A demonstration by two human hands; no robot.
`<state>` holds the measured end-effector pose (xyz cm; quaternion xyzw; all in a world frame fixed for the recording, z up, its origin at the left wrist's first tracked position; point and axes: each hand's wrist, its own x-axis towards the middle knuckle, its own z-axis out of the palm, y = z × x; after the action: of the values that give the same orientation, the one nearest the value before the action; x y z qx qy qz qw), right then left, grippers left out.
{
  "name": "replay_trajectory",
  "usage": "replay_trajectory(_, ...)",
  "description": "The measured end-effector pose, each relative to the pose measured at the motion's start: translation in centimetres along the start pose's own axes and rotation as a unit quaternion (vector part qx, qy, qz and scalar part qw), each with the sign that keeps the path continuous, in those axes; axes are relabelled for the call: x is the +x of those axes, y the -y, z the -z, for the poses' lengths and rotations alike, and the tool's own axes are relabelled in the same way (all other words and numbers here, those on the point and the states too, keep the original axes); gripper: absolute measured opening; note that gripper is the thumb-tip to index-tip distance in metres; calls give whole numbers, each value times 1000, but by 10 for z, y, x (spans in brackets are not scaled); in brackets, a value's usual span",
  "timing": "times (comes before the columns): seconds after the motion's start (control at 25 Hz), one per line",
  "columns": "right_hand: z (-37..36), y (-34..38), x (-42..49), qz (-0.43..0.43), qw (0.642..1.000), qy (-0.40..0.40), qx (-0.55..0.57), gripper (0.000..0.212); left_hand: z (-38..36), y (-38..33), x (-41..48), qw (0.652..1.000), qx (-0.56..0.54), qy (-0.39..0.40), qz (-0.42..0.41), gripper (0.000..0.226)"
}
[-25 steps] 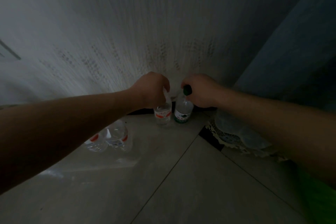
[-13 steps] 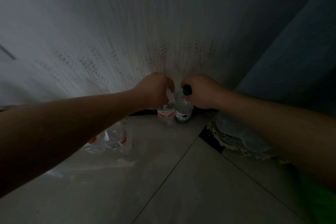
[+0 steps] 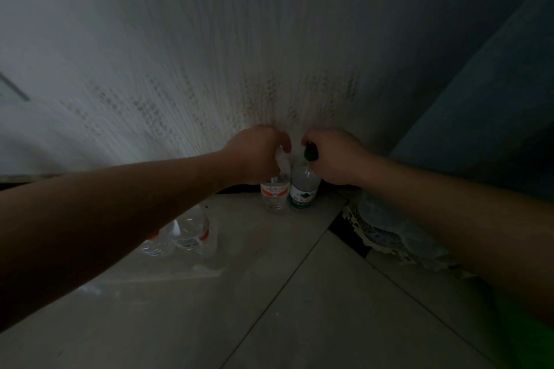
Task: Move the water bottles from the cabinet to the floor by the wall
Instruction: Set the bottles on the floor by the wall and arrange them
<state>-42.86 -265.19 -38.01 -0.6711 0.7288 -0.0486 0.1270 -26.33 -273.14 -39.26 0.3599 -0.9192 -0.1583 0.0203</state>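
Head view: a striped wall meets the tiled floor. The left grip curls round the red-label bottle at its neck and the right grip holds the green-label bottle by its neck. Both stand upright, side by side at the wall's foot, with two more bottles further left.

Prob. a home rm, dimly lit. Striped wallpaper on the wall, glossy tiled floor w/ grout lines. Lace-edged cloth at floor's right edge.
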Motion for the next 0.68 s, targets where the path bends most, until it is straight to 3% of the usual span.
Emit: replay_trajectory(0.68, 8, 1, -8, 0, 1000, 19, -24, 54, 1, -1, -3, 1000, 20, 0, 14, 51)
